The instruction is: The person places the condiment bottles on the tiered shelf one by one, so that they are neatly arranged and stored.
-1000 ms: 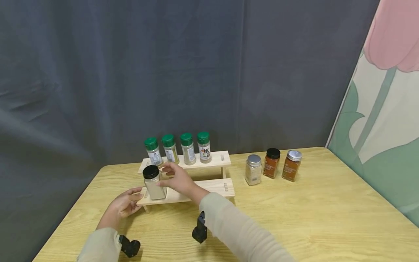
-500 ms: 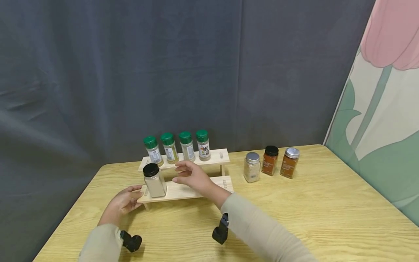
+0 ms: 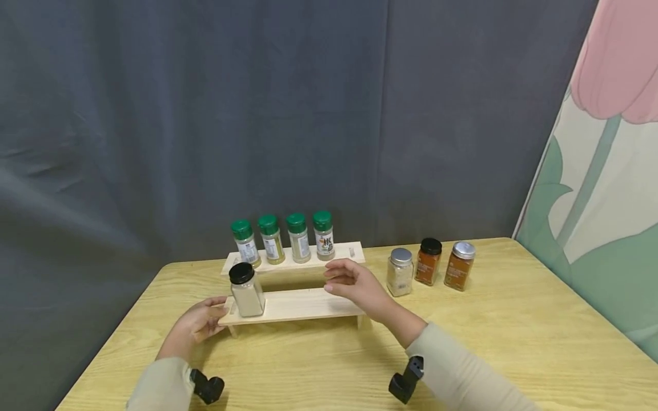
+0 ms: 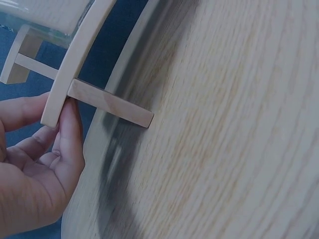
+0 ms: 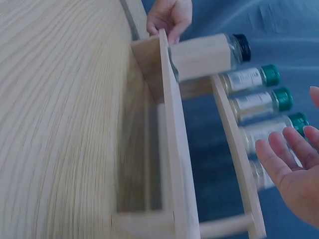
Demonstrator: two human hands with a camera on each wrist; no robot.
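Observation:
My left hand [image 3: 199, 321] pinches the left end of the lower shelf of a two-tier wooden rack [image 3: 308, 302]; the left wrist view shows thumb and fingers [image 4: 70, 144] on either side of the board. A square glass jar with a black lid [image 3: 248, 294], filled with pale powder, stands upright on that shelf's left end. My right hand [image 3: 360, 288] hovers over the shelf's right end, holding nothing, its fingers loosely bent. On the upper shelf, several green-capped spice bottles [image 3: 299, 242] stand in a row, seen tilted sideways in the right wrist view.
Right of the rack on the wooden table [image 3: 514, 325] stand a silver-lidded jar with pale contents [image 3: 400, 274], a black-lidded reddish jar [image 3: 428, 264] and a silver-lidded reddish-brown jar [image 3: 458, 268]. A dark curtain [image 3: 308, 114] hangs behind, and a flower-patterned cloth [image 3: 601, 188] at the right.
My right hand has let go of the black-lidded jar and moved right along the lower shelf. The jar stays on the shelf; my left hand keeps its hold on the rack.

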